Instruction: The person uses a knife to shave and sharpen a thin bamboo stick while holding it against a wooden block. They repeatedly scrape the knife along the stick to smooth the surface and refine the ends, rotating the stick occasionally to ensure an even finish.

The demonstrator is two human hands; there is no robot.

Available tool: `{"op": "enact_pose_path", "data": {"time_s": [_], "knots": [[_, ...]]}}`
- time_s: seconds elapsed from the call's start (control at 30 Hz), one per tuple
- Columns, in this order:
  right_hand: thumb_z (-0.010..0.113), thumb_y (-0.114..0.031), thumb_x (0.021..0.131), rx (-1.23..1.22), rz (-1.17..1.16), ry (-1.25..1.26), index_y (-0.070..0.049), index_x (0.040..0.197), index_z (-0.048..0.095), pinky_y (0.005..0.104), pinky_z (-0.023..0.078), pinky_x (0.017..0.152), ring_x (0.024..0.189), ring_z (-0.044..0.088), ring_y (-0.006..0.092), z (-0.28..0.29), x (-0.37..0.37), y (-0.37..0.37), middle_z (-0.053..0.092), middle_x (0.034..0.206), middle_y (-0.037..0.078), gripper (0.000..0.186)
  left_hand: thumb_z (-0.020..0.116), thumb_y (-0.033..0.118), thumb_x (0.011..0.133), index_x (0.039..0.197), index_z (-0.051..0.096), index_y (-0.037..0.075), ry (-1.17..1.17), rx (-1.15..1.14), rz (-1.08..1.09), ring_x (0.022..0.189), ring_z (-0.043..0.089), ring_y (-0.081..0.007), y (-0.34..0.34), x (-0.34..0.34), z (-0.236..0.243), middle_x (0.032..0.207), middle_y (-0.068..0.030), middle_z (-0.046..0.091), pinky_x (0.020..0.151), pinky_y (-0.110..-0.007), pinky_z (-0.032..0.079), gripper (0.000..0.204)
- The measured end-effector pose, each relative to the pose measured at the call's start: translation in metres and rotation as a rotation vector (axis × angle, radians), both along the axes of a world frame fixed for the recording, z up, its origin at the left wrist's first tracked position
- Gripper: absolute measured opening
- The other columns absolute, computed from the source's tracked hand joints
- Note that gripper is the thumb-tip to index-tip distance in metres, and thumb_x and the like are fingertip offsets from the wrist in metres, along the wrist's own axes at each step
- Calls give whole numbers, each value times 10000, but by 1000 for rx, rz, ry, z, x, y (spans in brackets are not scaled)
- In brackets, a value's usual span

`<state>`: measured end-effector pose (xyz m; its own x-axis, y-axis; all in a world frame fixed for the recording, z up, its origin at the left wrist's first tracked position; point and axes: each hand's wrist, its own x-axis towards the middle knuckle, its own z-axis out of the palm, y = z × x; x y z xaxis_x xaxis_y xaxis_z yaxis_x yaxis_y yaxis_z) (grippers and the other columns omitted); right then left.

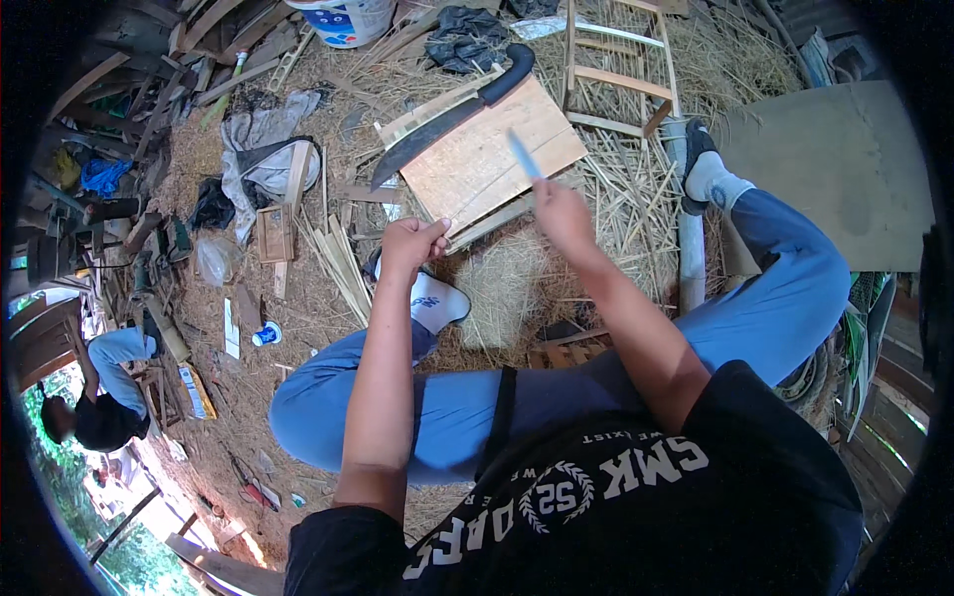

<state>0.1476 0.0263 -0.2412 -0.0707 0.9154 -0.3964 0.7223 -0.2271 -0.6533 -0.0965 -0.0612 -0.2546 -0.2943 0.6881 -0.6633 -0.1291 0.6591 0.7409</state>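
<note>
My right hand [561, 214] is closed round a small knife [522, 154] with a pale bluish blade, held over the right part of a light wooden board [467, 149]. My left hand [417, 238] has its fingers closed at the board's lower left corner; what they pinch is too small to make out. A large dark machete [429, 139] with a black handle lies across the board's upper left. Thin pale strips [338, 268] lie left of my left hand.
Wooden ladder-like frame [621, 79] at upper right, grey panel [825, 179] at right, white bucket [338, 22] at top, wooden box [273, 233] and blue cup [266, 335] on straw-strewn ground. Another person [104, 417] sits at far left. My bent legs surround the board's near side.
</note>
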Motion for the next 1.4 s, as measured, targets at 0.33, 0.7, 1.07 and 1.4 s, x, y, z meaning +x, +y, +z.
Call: {"op": "enact_pose_path", "data": {"time_s": [0.33,0.7,1.07,1.4], "knots": [[433,-384,1046,51,85,6,0,943,716,539,524,800,855,659,497,-6,19,12,691,886,282,488,828,177,858,678,633,35,11,-31,-45,507,601,-114,3,-5,0,627,-73,666,478,-262,490,301],[456,-409,1037,163,72,60,-19,956,728,539,520,834,888,675,470,-47,9,-11,707,916,258,483,828,213,867,701,626,50,1,-15,-86,532,614,-112,14,1,1,661,-66,681,502,-259,499,308],[461,-367,1051,106,175,6,11,917,693,523,542,768,826,688,458,-20,-15,-32,690,858,274,463,827,253,871,696,627,68,-4,-26,-75,524,587,-100,2,-6,-7,642,-38,659,483,-226,445,323],[449,-403,1051,11,138,179,24,932,693,520,544,792,823,689,433,-29,-26,-37,671,830,293,506,831,250,866,703,632,63,6,-10,-75,523,590,-100,2,-6,-5,657,-45,668,475,-224,441,318]]}}
